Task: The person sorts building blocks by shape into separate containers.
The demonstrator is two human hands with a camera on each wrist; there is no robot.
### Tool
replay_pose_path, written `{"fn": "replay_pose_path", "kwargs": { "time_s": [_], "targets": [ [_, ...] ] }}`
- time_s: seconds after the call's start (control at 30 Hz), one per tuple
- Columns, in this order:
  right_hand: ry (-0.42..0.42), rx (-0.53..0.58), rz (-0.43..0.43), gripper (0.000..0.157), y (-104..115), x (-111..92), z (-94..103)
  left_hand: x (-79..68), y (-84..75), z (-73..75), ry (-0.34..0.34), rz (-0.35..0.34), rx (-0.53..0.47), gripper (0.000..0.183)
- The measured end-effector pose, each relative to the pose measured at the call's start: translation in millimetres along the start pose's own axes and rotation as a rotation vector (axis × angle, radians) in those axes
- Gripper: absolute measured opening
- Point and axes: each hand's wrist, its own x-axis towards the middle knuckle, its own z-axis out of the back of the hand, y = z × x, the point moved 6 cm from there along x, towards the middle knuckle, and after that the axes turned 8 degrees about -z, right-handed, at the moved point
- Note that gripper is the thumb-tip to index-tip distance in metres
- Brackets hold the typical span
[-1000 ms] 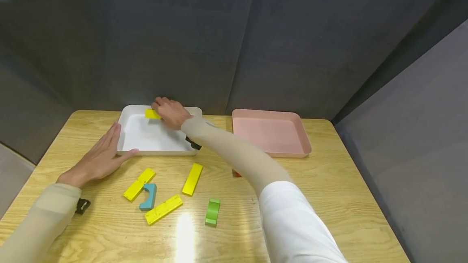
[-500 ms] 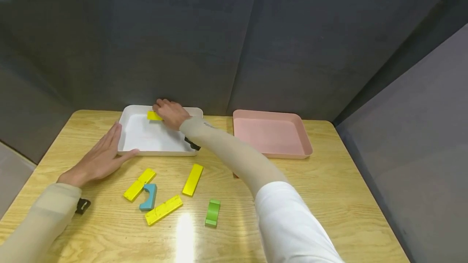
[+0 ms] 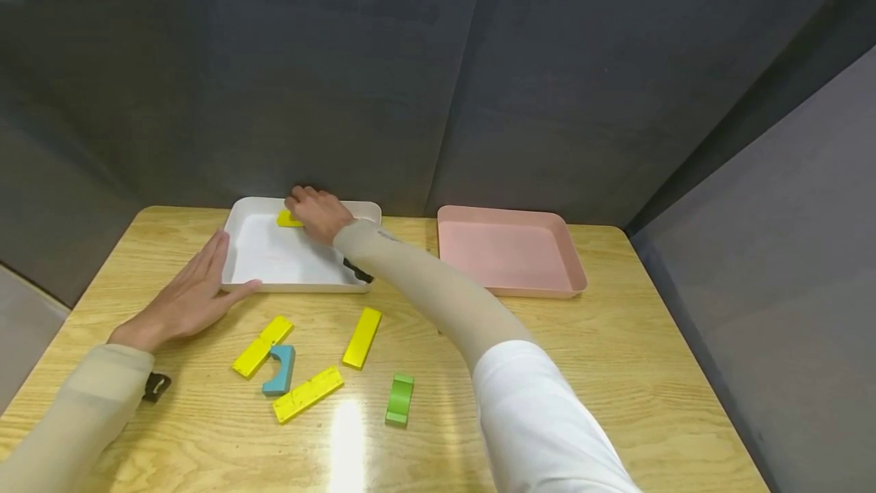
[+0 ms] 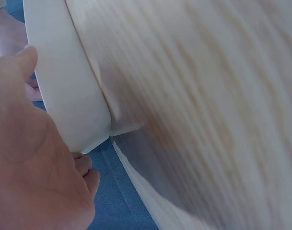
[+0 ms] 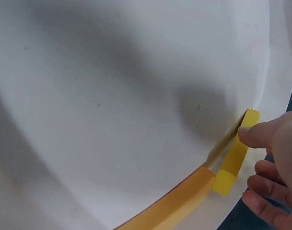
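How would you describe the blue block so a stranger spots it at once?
Start with the white tray on the wooden table. On the person's side of it, the blue block sits between two yellow blocks. Unlike them, it is blue with a rounded notch in one side.

The yellow block (image 5: 238, 158) under the right hand (image 3: 318, 213) seems slightly lower; the right forearm (image 3: 431, 291) now nearly covers the red piece.

Left grip (image 3: 188, 294) straight-fingered, thumb (image 3: 241, 292) splayed; right arm (image 3: 427, 287) stretched forward-left, right grip (image 3: 319, 214) curled.
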Motion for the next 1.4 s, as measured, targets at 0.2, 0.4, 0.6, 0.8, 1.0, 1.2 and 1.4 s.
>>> {"fn": "replay_pose_path", "kwargs": {
  "time_s": [0.2, 0.4, 0.6, 0.8, 1.0, 1.2, 1.4],
  "targets": [
    [-0.009, 0.019, 0.002, 0.039, -2, -3, 2.2, 1.5, -1.3, -0.1, 0.002, -0.006, 0.0, 0.115],
    [-0.016, 0.041, 0.022, 0.04, -3, -8, 6.3, 2.2, -0.5, 1.1, 0.006, -0.003, 0.0, 0.115],
    [-0.018, 0.068, 0.027, 0.04, -9, -13, 15.4, 3.3, 2.6, 1.2, 0.003, 0.005, 0.001, 0.115],
    [-0.02, 0.104, 0.05, 0.042, -14, -22, 23.0, 2.6, 6.2, 1.3, 0.003, 0.003, 0.007, 0.115],
    [-0.044, 0.117, 0.093, 0.044, -19, -34, 29.9, 2.7, 7.7, 1.0, 0.006, 0.006, 0.011, 0.115],
    [-0.052, 0.145, 0.099, 0.048, -25, -52, 44.3, 3.0, 5.9, 1.0, 0.008, 0.01, 0.011, 0.115],
    [-0.063, 0.227, 0.064, 0.049, -39, -72, 59.9, 4.8, 4.6, 2.7, 0.006, 0.007, 0.009, 0.115]
  ]
}}
